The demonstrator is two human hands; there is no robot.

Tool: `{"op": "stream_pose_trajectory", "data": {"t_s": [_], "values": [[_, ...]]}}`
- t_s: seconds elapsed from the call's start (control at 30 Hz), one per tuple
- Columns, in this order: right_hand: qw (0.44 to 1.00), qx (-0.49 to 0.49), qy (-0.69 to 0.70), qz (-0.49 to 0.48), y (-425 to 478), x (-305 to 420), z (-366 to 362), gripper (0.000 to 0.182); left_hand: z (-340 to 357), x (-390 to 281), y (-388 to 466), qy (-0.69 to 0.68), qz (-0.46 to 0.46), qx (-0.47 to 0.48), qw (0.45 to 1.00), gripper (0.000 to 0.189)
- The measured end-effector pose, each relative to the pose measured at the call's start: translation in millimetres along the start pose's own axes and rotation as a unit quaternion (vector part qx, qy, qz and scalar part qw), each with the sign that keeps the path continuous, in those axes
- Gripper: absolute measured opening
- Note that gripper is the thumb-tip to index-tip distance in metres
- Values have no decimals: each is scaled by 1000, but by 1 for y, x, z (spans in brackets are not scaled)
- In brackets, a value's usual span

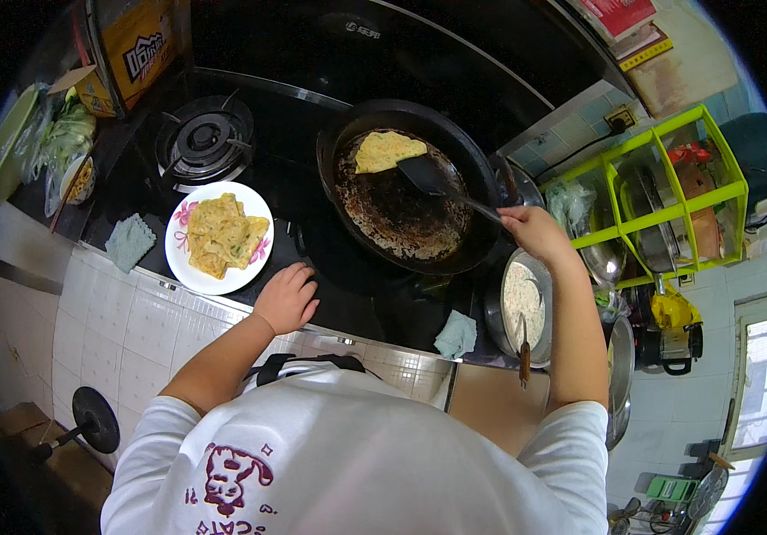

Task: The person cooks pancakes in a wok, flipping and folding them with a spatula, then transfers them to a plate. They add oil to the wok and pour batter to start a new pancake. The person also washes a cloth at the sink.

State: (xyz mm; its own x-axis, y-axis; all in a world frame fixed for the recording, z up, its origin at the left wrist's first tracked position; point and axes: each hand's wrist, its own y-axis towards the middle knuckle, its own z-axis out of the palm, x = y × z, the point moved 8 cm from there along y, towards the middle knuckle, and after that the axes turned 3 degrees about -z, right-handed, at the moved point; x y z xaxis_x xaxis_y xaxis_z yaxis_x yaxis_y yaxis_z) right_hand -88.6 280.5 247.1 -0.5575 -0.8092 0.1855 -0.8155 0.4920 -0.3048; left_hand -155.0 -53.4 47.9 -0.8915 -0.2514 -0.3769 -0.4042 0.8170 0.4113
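My right hand (529,229) grips the handle of a black spatula (423,175). Its blade touches the lower right edge of a folded yellow pancake (386,151), which lies in the upper part of a large dark frying pan (417,231). On the black glass stovetop (350,294), near its front edge, my left hand (288,297) rests palm down with nothing in it. Just left of that hand stands a white plate (215,285) with a pink flower pattern. Several folded pancakes (226,234) flecked with green are piled on the plate.
A metal bowl of pale batter (523,301) with a utensil in it stands under my right forearm. Blue-green cloths (130,242) (457,334) lie along the front edge. An unlit burner (204,137) is at left, a green rack (674,214) at right.
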Motion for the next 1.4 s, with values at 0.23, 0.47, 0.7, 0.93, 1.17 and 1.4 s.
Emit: {"op": "stream_pose_trajectory", "data": {"t_s": [0.23, 0.47, 0.7, 0.93, 1.17, 1.4], "values": [[998, -11, 67, 1, 36, -6, 38, 34, 2, -1, 2, -9, 3, 3, 1000, 30], [990, -131, -52, 9, 32, 29, 24, 31, 0, 2, 0, -2, -2, -4, 1000, 30], [920, -267, -259, -122, 11, 40, 21, 33, 2, 0, 1, 4, -5, 7, 1000, 30], [801, -337, -419, -265, -25, 55, 23, 45, 1, -1, 1, 3, -1, 1, 1000, 30], [914, -348, -129, -160, -29, 40, -8, 29, -1, -1, 1, 3, 6, -7, 1000, 30], [994, -86, -57, -31, 2, -1, 18, 32, 2, 1, 0, -1, -6, -3, 1000, 30]]}}
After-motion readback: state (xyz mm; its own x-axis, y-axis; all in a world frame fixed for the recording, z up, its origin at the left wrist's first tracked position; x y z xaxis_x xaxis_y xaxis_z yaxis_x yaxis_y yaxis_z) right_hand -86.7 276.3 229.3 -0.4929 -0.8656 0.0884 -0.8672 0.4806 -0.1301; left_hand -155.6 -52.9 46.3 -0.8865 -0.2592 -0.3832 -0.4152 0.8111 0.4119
